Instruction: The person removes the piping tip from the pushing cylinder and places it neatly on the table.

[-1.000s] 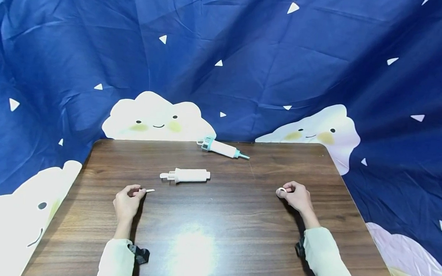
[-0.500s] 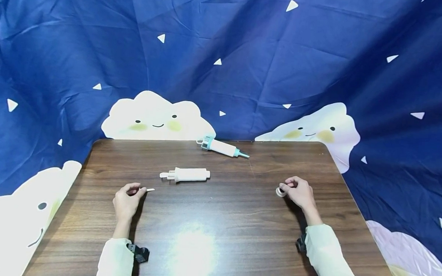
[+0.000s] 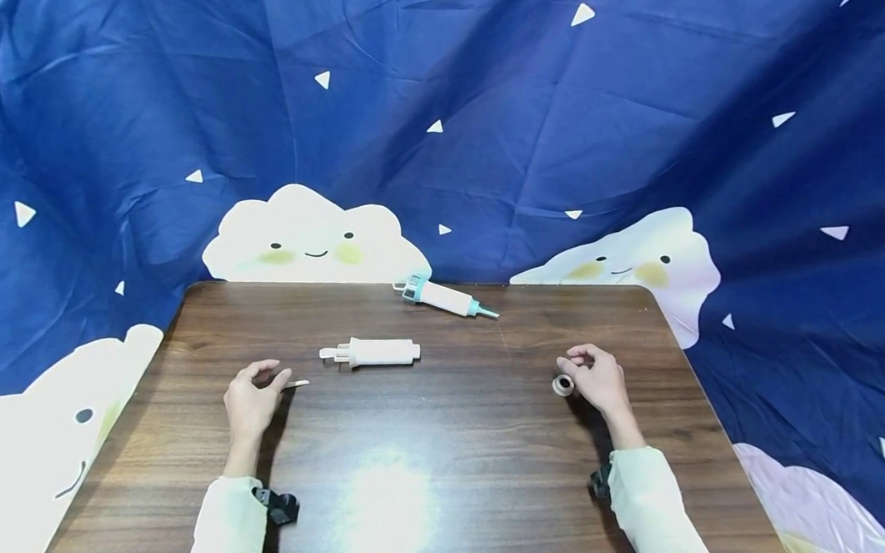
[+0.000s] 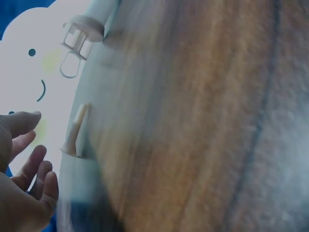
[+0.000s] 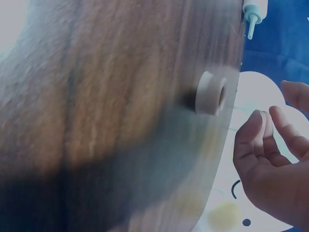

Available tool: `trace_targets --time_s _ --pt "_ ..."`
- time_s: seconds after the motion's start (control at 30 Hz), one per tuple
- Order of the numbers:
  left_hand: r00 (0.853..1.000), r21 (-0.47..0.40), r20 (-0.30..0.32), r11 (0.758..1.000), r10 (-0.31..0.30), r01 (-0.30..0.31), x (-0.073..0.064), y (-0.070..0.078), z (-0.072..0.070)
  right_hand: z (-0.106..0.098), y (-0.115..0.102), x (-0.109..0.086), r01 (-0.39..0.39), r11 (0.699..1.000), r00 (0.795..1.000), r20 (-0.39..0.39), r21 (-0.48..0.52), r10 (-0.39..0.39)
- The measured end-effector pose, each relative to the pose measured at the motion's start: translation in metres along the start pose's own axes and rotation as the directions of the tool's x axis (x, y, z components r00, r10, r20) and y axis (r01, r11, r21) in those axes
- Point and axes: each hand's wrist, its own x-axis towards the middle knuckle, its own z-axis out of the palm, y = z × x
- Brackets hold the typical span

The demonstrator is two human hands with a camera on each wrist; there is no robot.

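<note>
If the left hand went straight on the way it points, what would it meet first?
The left hand would probably meet the small tapered piece first, though depth is hard to judge.

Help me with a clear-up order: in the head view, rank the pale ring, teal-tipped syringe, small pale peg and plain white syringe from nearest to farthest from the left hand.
1. Small pale peg: just right of the left hand.
2. Plain white syringe: right and farther back.
3. Teal-tipped syringe: near the table's far edge.
4. Pale ring: far right, by the right hand.
</note>
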Motion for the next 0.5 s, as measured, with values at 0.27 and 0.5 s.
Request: trace_targets --time_s 0.27,0.5 --pt "0.999 -0.039 0.009 0.999 0.037 -0.037 0.003 0.013 0.003 0.005 -0.011 0.003 0.026 0.997 1.000 0.014 0.076 -0.027" --pt "0.995 -0.082 0.020 0.992 0.097 -0.095 0.011 0.028 0.011 0.010 -0.021 0.006 0.101 0.971 0.993 0.039 0.215 -0.111"
